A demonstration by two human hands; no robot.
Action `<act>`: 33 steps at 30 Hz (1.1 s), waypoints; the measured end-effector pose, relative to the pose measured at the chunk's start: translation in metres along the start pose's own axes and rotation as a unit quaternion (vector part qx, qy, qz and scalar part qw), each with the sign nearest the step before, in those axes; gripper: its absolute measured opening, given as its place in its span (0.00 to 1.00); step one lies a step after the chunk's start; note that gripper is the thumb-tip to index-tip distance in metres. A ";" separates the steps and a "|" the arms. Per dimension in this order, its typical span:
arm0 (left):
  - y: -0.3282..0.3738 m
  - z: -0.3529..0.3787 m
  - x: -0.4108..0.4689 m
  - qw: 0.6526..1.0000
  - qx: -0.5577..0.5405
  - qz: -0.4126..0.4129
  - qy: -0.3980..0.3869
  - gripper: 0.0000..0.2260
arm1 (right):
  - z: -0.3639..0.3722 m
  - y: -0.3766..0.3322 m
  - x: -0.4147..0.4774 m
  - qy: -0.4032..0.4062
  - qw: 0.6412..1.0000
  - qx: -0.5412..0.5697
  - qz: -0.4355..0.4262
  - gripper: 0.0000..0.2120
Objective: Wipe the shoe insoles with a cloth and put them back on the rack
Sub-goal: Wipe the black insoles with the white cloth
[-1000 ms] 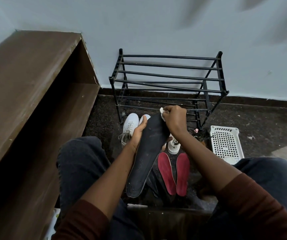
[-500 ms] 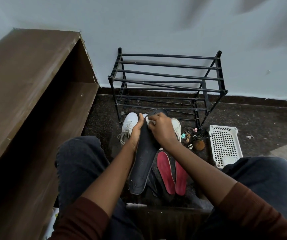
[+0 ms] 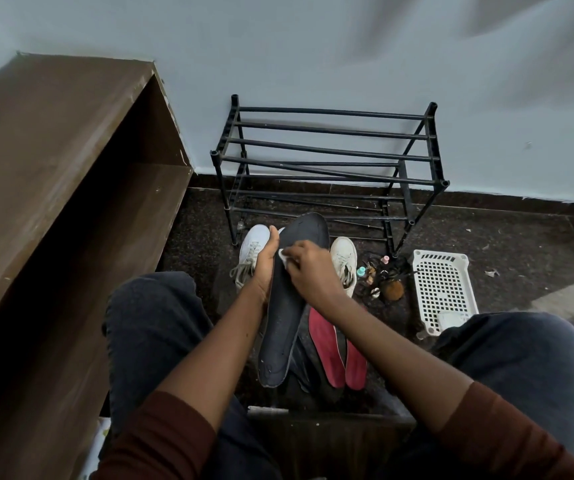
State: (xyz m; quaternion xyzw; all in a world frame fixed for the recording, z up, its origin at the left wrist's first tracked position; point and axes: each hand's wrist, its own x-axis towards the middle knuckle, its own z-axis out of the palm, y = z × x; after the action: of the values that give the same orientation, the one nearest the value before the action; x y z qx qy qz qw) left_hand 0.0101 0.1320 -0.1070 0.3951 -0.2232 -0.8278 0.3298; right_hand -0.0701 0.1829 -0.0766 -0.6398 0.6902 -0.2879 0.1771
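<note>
Since the put-back turns on where the rack sits, layout big to small. Pale wall (image 3: 313,46) behind, dark speckled floor (image 3: 503,244) with scattered crumbs. Brown shelf unit (image 3: 53,150) along the left. Black bar rack (image 3: 330,169) stands against the wall, dead ahead. White basket (image 3: 441,285) on the floor to its right, small clutter (image 3: 382,278) between them. Two white shoes (image 3: 252,247) on the floor just in front of the rack.

Black insole (image 3: 285,327) is held off the floor between the knees. Its long axis runs near-to-far, toe end pointing at the rack's lower bars, heel end toward the body. Dark shape under it may be its pair, too dim to call. Two red insoles (image 3: 327,348) lie on the floor just right of it, roughly parallel.

Left hand (image 3: 266,268) grips the black insole's left edge near the forefoot. Right hand (image 3: 310,271) has fingers curled on a white cloth (image 3: 283,255), pressing it onto the insole's top face.

My read: wipe in progress, no insole on the rack yet. Left hand carries it, so a straight push forward along the insole's own axis should reach the rack.
</note>
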 end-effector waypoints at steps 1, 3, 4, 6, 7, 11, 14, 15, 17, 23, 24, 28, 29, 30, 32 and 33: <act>0.000 -0.001 0.002 1.000 0.020 0.003 0.017 0.30 | 0.003 -0.003 -0.005 0.009 1.000 0.009 -0.008 0.10; 0.001 -0.004 0.002 0.999 0.042 0.006 0.031 0.31 | 0.007 -0.003 -0.008 0.022 1.000 0.015 -0.008 0.09; 0.001 -0.003 0.001 0.999 0.040 0.002 0.031 0.31 | 0.006 -0.001 -0.006 0.027 1.000 0.010 -0.004 0.09; 0.004 0.001 -0.005 1.000 0.011 -0.004 0.010 0.32 | 0.004 0.004 0.000 0.038 0.999 -0.007 0.001 0.07; 0.006 0.005 -0.008 1.000 -0.008 -0.006 -0.010 0.32 | 0.001 0.006 0.005 0.046 0.999 -0.014 0.007 0.07; 0.005 0.012 -0.014 0.998 -0.039 -0.019 -0.048 0.31 | -0.012 0.021 0.027 0.071 0.995 -0.029 0.057 0.09; 0.006 0.012 -0.015 0.996 -0.061 -0.019 -0.055 0.30 | -0.016 0.023 0.030 0.070 0.994 -0.020 0.079 0.10; 0.006 0.011 -0.015 0.997 -0.062 -0.016 -0.050 0.30 | -0.015 0.022 0.029 0.069 0.994 -0.014 0.082 0.10; 0.006 0.009 -0.010 0.997 -0.062 -0.012 -0.046 0.29 | -0.013 0.015 0.024 0.056 0.995 0.004 0.086 0.10; 0.004 -0.001 0.001 0.998 0.000 0.057 0.030 0.25 | 0.000 -0.013 -0.009 0.028 0.998 0.033 0.044 0.09; 0.005 -0.002 0.001 0.997 0.006 0.064 0.035 0.24 | 0.002 -0.014 -0.011 0.026 0.998 0.032 0.041 0.09; 0.006 0.000 -0.006 1.000 -0.001 0.020 0.011 0.24 | 0.000 -0.006 -0.001 0.030 0.998 0.009 0.061 0.09; 0.007 0.001 -0.008 1.000 -0.004 0.006 0.006 0.24 | -0.002 -0.002 0.005 0.037 0.997 0.001 0.065 0.09; 0.008 0.003 -0.011 1.000 -0.008 -0.002 0.002 0.24 | -0.005 0.002 0.010 0.044 0.996 -0.006 0.071 0.09; 0.010 0.004 -0.012 1.000 -0.027 -0.007 -0.007 0.24 | -0.011 0.010 0.023 0.051 0.995 -0.022 0.087 0.10; 0.010 0.005 -0.013 0.999 -0.035 -0.008 -0.010 0.24 | -0.013 0.014 0.028 0.052 0.994 -0.029 0.097 0.10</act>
State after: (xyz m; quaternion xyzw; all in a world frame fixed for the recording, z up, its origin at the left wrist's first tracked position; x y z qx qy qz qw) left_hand 0.0160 0.1348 -0.0915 0.3769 -0.1941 -0.8418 0.3343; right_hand -0.0924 0.1573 -0.0719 -0.5594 0.7650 -0.2821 0.1497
